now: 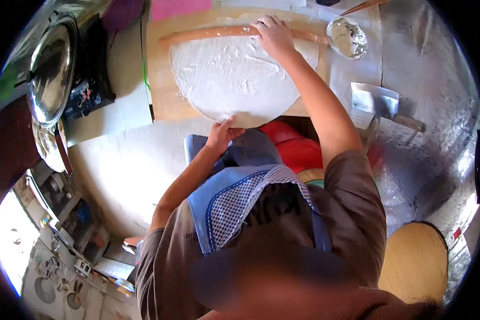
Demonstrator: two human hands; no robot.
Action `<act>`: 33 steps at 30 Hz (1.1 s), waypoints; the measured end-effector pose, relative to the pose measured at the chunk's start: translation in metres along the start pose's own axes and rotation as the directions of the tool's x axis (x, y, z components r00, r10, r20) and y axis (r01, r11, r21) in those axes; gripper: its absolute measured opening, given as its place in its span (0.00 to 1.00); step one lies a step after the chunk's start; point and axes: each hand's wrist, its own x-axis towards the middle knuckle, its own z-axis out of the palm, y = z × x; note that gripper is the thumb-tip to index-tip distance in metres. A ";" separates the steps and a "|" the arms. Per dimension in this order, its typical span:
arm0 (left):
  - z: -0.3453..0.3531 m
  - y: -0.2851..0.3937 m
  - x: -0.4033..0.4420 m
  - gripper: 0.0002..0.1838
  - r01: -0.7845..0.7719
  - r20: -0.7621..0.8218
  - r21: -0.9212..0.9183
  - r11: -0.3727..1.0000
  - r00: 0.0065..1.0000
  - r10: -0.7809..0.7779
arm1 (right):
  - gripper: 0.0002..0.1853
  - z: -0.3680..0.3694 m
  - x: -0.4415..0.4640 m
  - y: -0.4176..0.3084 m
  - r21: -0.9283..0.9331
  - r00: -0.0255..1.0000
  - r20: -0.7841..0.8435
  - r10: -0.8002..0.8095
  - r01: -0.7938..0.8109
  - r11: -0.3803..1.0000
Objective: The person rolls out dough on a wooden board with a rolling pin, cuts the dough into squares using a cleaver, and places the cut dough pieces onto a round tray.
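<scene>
A wide, thin sheet of dough (234, 80), dusted with flour, covers much of a wooden board (160, 96). Its near edge hangs a little over the board's front. There my left hand (224, 134) pinches the dough, thumb on top and fingers partly hidden below. Along the far edge of the sheet lies a long wooden rolling pin (208, 34), running left to right. My right hand (274, 36) is closed over the pin, right of its middle. Beside the pin's right end stands a bowl (348, 38) with white flour in it.
A cleaver (375, 100) lies right of the board on the metal-coloured surface. At left, a large shiny lid (52, 69) stands near a black cooker (90, 96). A round wooden stool or board (416, 261) is at lower right. Pink paper (181, 8) lies behind the board.
</scene>
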 end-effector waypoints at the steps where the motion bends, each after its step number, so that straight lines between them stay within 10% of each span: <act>1: 0.002 0.000 0.000 0.18 0.014 -0.032 -0.051 0.999 0.999 -0.016 | 0.19 -0.012 -0.013 -0.017 -0.020 0.999 -0.031 -0.008 0.007 1.000; 18: 0.018 0.028 -0.014 0.20 -0.002 -0.157 0.247 0.969 0.987 0.042 | 0.24 -0.040 -0.181 -0.144 0.391 0.993 0.104 0.051 -0.088 0.916; 21: 0.009 0.042 -0.007 0.18 0.027 -0.141 0.660 0.751 0.986 0.089 | 0.16 -0.023 -0.175 -0.133 0.449 0.999 0.031 0.026 -0.037 0.893; 22: 0.018 0.057 -0.006 0.17 -0.183 -0.013 0.780 0.599 0.952 0.307 | 0.16 -0.024 -0.162 -0.126 0.448 0.999 0.028 0.034 -0.043 0.893; 24: 0.050 0.094 -0.008 0.11 -0.539 0.331 0.824 0.172 0.706 0.626 | 0.19 -0.028 -0.142 -0.115 0.379 0.978 -0.053 0.203 -0.169 0.910; 26: 0.053 0.107 0.007 0.14 -0.542 0.556 0.800 -0.258 0.509 0.657 | 0.20 -0.040 -0.130 -0.112 0.312 0.967 -0.079 0.241 -0.205 0.928; 33: 0.031 0.108 0.024 0.24 -0.454 0.666 0.745 -0.489 0.558 0.495 | 0.25 -0.010 -0.157 -0.118 0.249 0.977 0.011 0.211 -0.207 0.946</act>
